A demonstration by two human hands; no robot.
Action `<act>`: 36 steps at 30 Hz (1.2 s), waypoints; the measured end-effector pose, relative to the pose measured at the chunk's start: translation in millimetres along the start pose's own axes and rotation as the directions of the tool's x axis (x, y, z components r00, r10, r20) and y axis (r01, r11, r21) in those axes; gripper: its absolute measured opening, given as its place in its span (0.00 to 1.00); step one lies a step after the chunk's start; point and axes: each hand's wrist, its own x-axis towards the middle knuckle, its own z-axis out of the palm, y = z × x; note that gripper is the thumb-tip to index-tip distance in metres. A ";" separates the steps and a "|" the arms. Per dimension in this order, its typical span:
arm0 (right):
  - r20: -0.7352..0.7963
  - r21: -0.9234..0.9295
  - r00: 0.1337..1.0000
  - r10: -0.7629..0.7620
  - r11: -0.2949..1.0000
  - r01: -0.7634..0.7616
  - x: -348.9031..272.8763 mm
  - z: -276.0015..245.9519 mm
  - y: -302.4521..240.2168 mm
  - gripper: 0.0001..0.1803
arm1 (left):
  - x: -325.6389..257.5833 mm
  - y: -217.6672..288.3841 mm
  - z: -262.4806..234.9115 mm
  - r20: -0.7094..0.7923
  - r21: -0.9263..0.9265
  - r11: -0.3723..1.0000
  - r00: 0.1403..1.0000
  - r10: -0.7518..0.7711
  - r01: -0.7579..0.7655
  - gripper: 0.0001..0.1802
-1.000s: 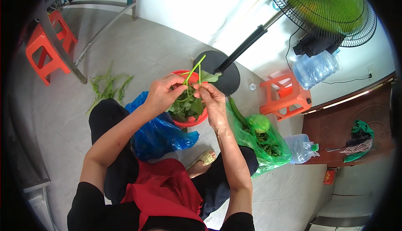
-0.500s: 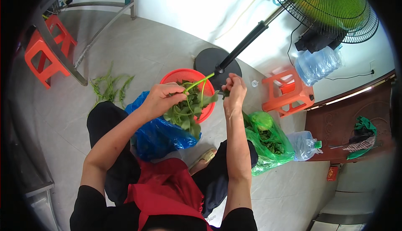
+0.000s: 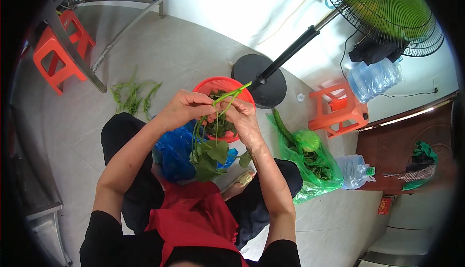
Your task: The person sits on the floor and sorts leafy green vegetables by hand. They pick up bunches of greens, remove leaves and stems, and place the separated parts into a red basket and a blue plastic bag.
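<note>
My left hand (image 3: 186,108) is closed in a pinch on a leafy green stem (image 3: 237,91), whose bare cut end points up and to the right. My right hand (image 3: 240,119) has its fingertips on the same greens, touching my left fingers. Broad leaves (image 3: 209,159) hang from the stems below both hands. Just beyond them stands a red mesh basket (image 3: 206,84) with loose green leaves inside, partly hidden by my hands. A blue plastic bag (image 3: 172,153) lies between my knees and the basket.
To the right sits a green plastic bag (image 3: 327,182) of vegetables beside a clear jug (image 3: 352,170). A standing fan's round base (image 3: 259,95) is behind the basket. Stripped stems (image 3: 130,97) lie on the floor at left. Orange stools (image 3: 339,112) stand at both sides.
My right hand has moved left and down to meet my left hand at the stem. The hanging leaves now droop nearer to me, off the basket. The view has shifted slightly.
</note>
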 end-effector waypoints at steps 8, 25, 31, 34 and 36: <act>-0.113 0.552 0.979 0.171 0.830 -0.081 19.7 -25.1 27.6 0.12 | 6.0 -12.9 3.3 -0.007 -0.029 0.999 0.999 0.035 -0.035 0.07; -0.135 -0.648 0.942 -0.306 0.746 0.150 -9.2 -12.1 -3.2 0.08 | 14.6 -19.5 5.3 -0.183 -0.077 0.995 0.982 0.048 -0.063 0.07; -0.139 -0.624 0.977 -0.159 0.780 0.038 -8.7 -0.6 13.9 0.07 | 19.8 -23.4 14.0 -0.177 -0.022 0.994 0.979 0.101 -0.107 0.06; -0.203 -0.251 0.979 -0.020 0.967 -0.032 -11.6 -4.7 2.7 0.08 | 22.0 -26.8 18.3 -0.206 -0.098 0.989 0.974 0.090 -0.112 0.06; -0.243 0.025 0.968 0.065 0.998 -0.061 -10.7 -9.7 -0.4 0.09 | 21.7 -29.8 18.2 -0.264 -0.148 0.983 0.962 0.066 -0.108 0.06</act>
